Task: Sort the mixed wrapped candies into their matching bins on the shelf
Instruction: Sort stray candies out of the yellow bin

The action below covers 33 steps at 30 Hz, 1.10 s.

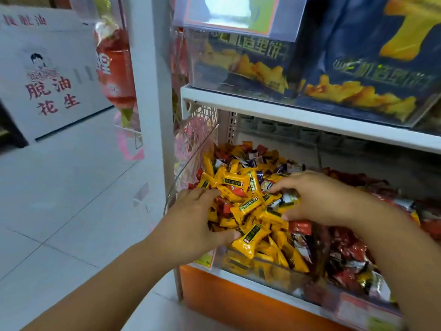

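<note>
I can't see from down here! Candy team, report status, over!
Left hand grips yellow candies in the clear bin. Right hand pinches dark-wrapped candies. Red candies piled alongside, nothing blocking.

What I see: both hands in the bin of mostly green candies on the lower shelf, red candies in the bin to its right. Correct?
Not green: the head view shows the left hand and right hand in mostly yellow candies. The rest stands, red candies to the right included.

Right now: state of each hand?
Left hand: closed round a clump of yellow candies.
Right hand: closed on a dark-wrapped candy.
</note>
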Motion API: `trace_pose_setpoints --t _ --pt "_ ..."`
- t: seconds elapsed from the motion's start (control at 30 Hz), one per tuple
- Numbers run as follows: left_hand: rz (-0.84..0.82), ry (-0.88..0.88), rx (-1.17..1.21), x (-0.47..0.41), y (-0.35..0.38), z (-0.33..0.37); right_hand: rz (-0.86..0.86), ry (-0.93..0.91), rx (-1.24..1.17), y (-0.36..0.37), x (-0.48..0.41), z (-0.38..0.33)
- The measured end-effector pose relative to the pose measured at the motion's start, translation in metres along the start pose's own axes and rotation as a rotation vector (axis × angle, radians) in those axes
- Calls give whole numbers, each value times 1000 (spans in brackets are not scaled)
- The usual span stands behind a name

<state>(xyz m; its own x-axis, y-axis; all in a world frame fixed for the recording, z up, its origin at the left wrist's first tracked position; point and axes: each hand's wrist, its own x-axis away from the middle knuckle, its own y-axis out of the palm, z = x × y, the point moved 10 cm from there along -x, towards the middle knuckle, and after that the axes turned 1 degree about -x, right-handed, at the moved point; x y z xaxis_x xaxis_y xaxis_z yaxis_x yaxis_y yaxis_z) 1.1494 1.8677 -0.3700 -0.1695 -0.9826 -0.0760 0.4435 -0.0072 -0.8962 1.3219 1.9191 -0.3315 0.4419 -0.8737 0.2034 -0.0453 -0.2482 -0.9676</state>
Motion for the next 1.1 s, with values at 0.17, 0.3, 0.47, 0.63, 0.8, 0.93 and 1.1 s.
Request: trace_pose_setpoints --t 0.17,0.3,0.47,0.63,0.8,0.93,1.1 --pt "112 -18 -3 -3 -23 -8 150 -182 -239 -21 -5 -56" --pt "110 -9 31 2 -28 -12 121 -195 -192 18 -40 -79" --pt "98 -14 90 19 -27 -21 68 -169 -130 44 -50 -78" --pt "74 5 99 29 -22 -22 87 -164 -90 48 -51 -70" --pt "63 9 81 29 -22 -18 142 -160 -130 46 -47 -69" --pt "69 27 29 25 -23 -12 196 -178 -251 28 -35 -68" --pt "86 100 -85 11 -22 7 302 -169 -346 -10 -6 -56"
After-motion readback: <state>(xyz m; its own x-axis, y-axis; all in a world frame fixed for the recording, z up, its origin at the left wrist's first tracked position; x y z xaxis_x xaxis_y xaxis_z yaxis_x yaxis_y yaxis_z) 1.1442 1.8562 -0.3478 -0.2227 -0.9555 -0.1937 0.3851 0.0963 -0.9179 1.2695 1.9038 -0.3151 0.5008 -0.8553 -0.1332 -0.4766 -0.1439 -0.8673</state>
